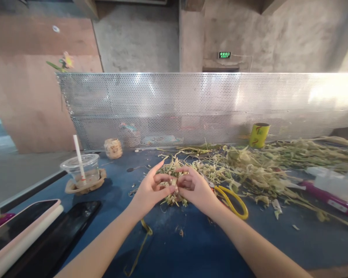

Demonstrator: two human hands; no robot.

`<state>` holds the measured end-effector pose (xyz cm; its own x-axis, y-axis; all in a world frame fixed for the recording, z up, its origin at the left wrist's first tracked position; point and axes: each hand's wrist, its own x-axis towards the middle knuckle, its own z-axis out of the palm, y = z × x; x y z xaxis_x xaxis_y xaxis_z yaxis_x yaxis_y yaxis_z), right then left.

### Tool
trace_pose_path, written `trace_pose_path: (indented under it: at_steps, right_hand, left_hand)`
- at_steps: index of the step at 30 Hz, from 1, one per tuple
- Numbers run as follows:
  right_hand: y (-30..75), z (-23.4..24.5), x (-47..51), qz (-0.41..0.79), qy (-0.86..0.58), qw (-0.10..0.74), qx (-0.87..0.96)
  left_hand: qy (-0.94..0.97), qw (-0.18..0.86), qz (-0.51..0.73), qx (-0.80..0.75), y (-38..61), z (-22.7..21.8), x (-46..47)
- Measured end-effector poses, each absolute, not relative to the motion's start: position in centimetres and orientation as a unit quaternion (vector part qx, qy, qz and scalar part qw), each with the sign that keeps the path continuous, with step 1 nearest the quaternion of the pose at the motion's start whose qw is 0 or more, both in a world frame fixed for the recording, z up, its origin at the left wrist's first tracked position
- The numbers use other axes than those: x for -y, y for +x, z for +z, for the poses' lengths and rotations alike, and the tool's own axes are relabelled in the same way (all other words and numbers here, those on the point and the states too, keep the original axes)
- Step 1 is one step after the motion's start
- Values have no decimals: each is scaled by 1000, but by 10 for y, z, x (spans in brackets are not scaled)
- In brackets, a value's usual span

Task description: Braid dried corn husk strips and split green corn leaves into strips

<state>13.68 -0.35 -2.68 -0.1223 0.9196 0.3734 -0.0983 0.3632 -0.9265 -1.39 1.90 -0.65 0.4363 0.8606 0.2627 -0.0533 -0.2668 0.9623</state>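
Note:
Over a heap of dry, yellow-green plant bits [176, 200], my left hand [150, 187] and my right hand [195, 189] meet with their fingertips. Between them they pinch a small pale dried plant piece [174, 182], mostly covered by the fingers. The left index finger stretches up and away from the others. Just right of my right hand lie scissors with yellow handles [234, 202], their blades hidden behind the hand and plant bits. A curled dry stem [140, 247] lies on the blue table [174, 251] below my left wrist.
More dried stalks [263, 173] spread to the right, near a yellow roll [259, 135] and a purple glue gun [327, 197]. Left are a plastic cup with straw [82, 172], a wrapped roll [113, 148] and phones [60, 235]. A perforated metal panel [162, 100] borders the back.

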Motion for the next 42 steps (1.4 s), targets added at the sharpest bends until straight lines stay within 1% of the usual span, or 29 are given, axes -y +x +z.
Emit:
trace_pose_path:
  at_steps: [4,9,11,14,16,18,20,21,23,25,30,33,35,37,39,42]
  right_hand:
    - [136,-24,5,480,-345,564,576]
    - [137,-24,5,458,-349,571,585]
    - [138,-25,6,428,-353,576,601]
    - [140,-24,6,330,-382,575,644]
    - [141,-23,7,262,-405,566,668]
    - [143,-23,7,229,-415,563,677]
    - [144,-24,6,225,-408,567,679]
    - [144,-24,5,229,-401,571,679]
    - [144,-25,5,245,-387,573,680]
    - [144,-25,5,258,-380,573,679]
    - [143,-23,6,288,-383,568,669]
    - [143,-24,6,310,-374,569,664]
    - [143,-25,5,318,-371,573,658]
    - [142,-25,5,334,-370,575,649]
    - [140,-24,5,365,-368,577,631]
    - [138,-22,6,430,-354,579,596]
  left_hand:
    - [668,526,441,-288,-14,-8,-19]
    - [680,523,439,-268,-15,-9,-19]
    - [687,516,435,-270,-15,-9,-20]
    - [717,473,432,-275,-18,-8,-23]
    - [760,373,462,-264,-20,-8,-25]
    - [812,209,493,-232,-23,-8,-27]
    - [849,40,489,-199,-25,-9,-29]
    - [861,-24,473,-186,-26,-9,-29]
    - [875,-98,442,-174,-27,-10,-30]
    - [884,-107,419,-177,-27,-11,-30]
    - [890,-20,403,-213,-25,-14,-26]
    - [875,3,427,-227,-24,-15,-24]
    - [863,-19,454,-223,-24,-15,-24]
    - [861,-79,464,-194,-24,-14,-25]
    - [866,-135,452,-164,-24,-14,-27]
    - [863,-167,450,-156,-23,-13,-28]
